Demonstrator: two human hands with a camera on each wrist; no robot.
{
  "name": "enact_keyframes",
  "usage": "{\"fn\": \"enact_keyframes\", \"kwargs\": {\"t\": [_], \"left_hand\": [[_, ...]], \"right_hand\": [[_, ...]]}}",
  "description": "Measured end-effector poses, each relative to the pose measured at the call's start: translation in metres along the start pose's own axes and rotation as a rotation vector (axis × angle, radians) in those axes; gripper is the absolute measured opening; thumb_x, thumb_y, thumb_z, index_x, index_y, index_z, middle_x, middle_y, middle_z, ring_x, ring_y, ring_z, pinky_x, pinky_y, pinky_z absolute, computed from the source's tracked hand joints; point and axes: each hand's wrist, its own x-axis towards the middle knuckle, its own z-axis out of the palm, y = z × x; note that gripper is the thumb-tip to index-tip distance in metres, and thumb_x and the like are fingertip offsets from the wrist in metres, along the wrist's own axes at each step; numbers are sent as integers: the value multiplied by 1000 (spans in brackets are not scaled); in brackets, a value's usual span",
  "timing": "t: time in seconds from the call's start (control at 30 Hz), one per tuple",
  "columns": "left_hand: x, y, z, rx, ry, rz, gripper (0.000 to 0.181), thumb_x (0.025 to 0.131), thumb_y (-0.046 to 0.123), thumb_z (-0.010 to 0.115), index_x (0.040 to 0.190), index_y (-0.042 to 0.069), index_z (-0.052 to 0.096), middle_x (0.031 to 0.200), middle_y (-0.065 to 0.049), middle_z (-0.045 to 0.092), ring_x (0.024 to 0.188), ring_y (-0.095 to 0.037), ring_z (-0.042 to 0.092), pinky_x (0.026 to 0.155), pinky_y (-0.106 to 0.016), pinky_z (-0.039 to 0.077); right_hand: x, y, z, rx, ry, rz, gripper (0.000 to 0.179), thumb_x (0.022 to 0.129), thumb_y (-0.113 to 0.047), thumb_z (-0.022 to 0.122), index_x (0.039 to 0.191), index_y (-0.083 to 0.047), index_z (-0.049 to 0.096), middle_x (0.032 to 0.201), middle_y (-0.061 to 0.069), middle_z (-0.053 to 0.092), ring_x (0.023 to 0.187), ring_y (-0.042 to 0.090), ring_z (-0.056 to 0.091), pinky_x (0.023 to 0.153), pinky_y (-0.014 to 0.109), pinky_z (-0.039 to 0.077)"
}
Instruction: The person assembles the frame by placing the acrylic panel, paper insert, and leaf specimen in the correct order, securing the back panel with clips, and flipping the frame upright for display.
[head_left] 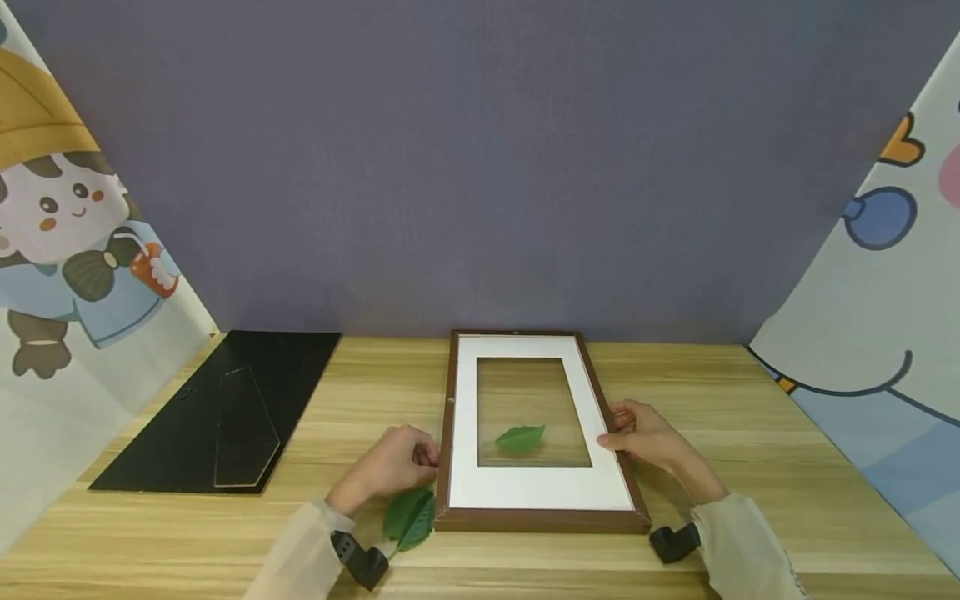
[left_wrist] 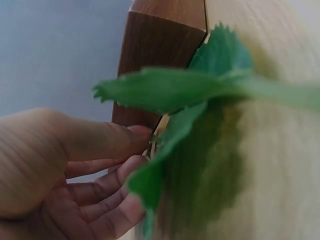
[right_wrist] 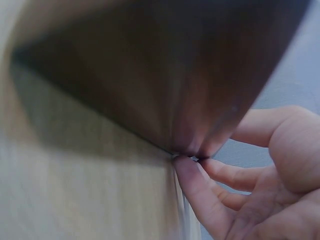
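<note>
A brown picture frame (head_left: 542,521) with a white mat (head_left: 543,490) lies face up on the table. Inside the mat's opening a small green leaf (head_left: 520,438) shows against wood grain. My left hand (head_left: 401,461) is at the frame's left side, fingers curled; in the left wrist view its thumb (left_wrist: 107,142) and fingertips pinch at the lower edge. My right hand (head_left: 647,433) grips the right side, thumb on top, other fingers at the outer edge. A larger green leaf (head_left: 410,518) lies beside the frame's near left corner, partly behind my left hand and wrist camera.
To the left, a black backing board (head_left: 161,433) lies flat, its stand flap (head_left: 242,429) on the upper side. A grey-purple panel (head_left: 495,167) rises behind the wooden table (head_left: 750,433). Cartoon-printed panels (head_left: 90,275) flank both sides.
</note>
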Motion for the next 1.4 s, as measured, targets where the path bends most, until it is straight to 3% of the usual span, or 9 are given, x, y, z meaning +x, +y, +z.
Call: {"fn": "enact_keyframes", "kwargs": {"t": [0.23,0.73,0.93,1.2,1.4], "left_hand": [[-3,-5,-5,6,32,-51,8,76,-5,69,79,1,68,73,-3,64,66,-10,56,58,-17,49],[-12,-27,-24,80,135,-95,8,76,-5,68,76,4,68,70,-1,64,64,-8,55,58,-20,48],[-14,-30,-31,62,94,-81,7,80,-3,66,79,4,68,72,0,64,66,-8,54,60,-20,46],[-15,-32,-35,33,25,-27,11,81,-5,66,87,4,68,79,-7,66,73,-8,56,64,-21,47],[-16,-32,-35,16,22,-52,12,79,-6,68,85,4,68,77,-2,64,70,-9,55,62,-21,47]], "right_hand": [[0,-1,0,2,4,12,71,85,-12,70,136,18,30,122,35,44,102,35,55,70,37,54],[0,0,1,1,9,0,70,84,-12,71,134,18,32,120,34,45,99,31,55,69,36,54],[0,0,0,-1,1,-11,69,85,-11,69,134,19,31,120,34,45,98,31,55,69,36,54],[0,1,0,4,3,5,70,85,-13,70,135,17,31,122,35,43,100,33,55,70,36,54],[1,1,0,7,3,10,70,85,-13,70,135,17,31,122,35,43,101,33,55,70,37,54]]}}
